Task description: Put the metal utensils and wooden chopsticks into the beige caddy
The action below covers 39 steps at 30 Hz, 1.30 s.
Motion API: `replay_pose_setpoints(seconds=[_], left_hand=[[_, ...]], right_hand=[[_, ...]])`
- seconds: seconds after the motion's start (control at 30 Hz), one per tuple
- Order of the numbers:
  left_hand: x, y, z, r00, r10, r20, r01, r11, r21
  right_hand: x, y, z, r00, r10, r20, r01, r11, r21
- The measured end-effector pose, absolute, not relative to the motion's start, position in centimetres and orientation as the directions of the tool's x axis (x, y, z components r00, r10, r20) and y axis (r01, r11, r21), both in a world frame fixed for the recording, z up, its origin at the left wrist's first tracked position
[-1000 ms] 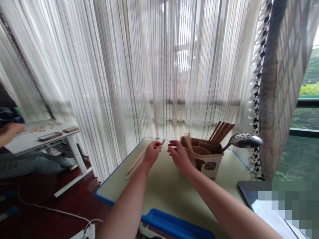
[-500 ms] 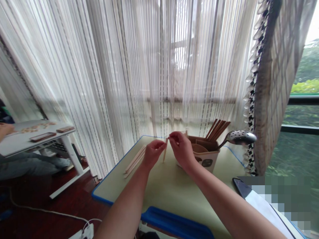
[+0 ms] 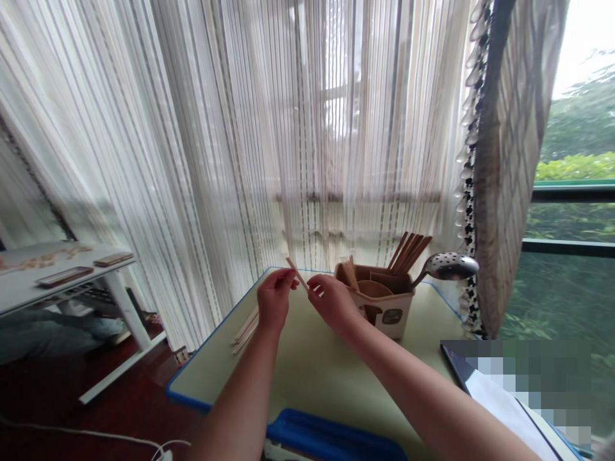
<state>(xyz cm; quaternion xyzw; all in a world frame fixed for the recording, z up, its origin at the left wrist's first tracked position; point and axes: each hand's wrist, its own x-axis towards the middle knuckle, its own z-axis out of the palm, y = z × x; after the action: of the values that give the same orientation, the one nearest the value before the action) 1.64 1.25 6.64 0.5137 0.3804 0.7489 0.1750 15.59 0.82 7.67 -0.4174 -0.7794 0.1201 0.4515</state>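
Note:
Both my hands are raised over the table around one thin pale wooden chopstick (image 3: 302, 278), which slants from upper left down to the right. My left hand (image 3: 275, 299) pinches it near the middle. My right hand (image 3: 331, 301) has its fingertips closed at the lower end. A faint whitish bit shows at the upper tip; I cannot make out what it is. Several more pale chopsticks (image 3: 246, 331) lie on the table left of my left hand, partly hidden by it. Just beyond my right hand stands a brown and white utensil holder (image 3: 403, 307) with compartments.
The holder contains dark brown chopsticks (image 3: 409, 253), pale sticks (image 3: 352, 274) and a slotted metal ladle (image 3: 450, 266) jutting right. A blue tray (image 3: 336, 438) is at the near table edge. A dark-edged board with paper (image 3: 494, 390) lies right. Another table (image 3: 67, 293) stands left.
The chopstick has turned from nearly upright, lower end toward the table, to slanting with its lower end at my right fingertips. My hands have moved slightly apart, and the view has shifted right.

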Motion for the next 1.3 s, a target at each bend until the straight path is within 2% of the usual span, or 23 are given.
replay_pose_setpoints(seconds=[0.2,0.47,0.6,0.8,0.97,1.13,1.2,1.3], left_hand=[[1.6,1.2,6.8,-0.464,0.639,0.613,0.095,-0.652,0.752],[1.4,1.0,7.0,-0.471,0.629,0.618,0.056,-0.678,0.733],[1.8,0.6,7.2,-0.462,0.651,0.603,-0.053,-0.699,0.713],[3.3,0.2,7.4,-0.402,0.691,0.601,-0.093,-0.684,0.724],[6.3,0.1,11.1,-0.371,0.664,0.650,-0.061,-0.715,0.696],[10.0,0.8,17.2,-0.348,0.556,0.755,-0.038,-0.813,0.581],[10.9,1.6,18.4,-0.310,0.552,0.774,-0.043,-0.822,0.569],[11.4,3.5,18.4,-0.274,0.595,0.756,-0.040,-0.792,0.609]], right_hand=[[15.4,1.3,7.0,-0.233,0.765,0.600,0.540,0.615,-0.575],[15.4,0.9,7.2,-0.313,0.731,0.606,0.555,0.659,-0.508],[16.1,-0.3,9.7,-0.363,0.700,0.615,0.562,0.691,-0.455],[19.8,-2.6,15.2,-0.284,0.583,0.762,0.500,0.768,-0.401],[23.1,-1.8,17.0,-0.206,0.531,0.822,0.400,0.812,-0.425],[25.4,0.2,17.2,-0.066,0.489,0.870,0.363,0.824,-0.436],[25.8,1.2,16.7,-0.065,0.511,0.857,0.358,0.814,-0.458],[25.8,3.1,15.3,-0.087,0.582,0.809,0.346,0.779,-0.523]])
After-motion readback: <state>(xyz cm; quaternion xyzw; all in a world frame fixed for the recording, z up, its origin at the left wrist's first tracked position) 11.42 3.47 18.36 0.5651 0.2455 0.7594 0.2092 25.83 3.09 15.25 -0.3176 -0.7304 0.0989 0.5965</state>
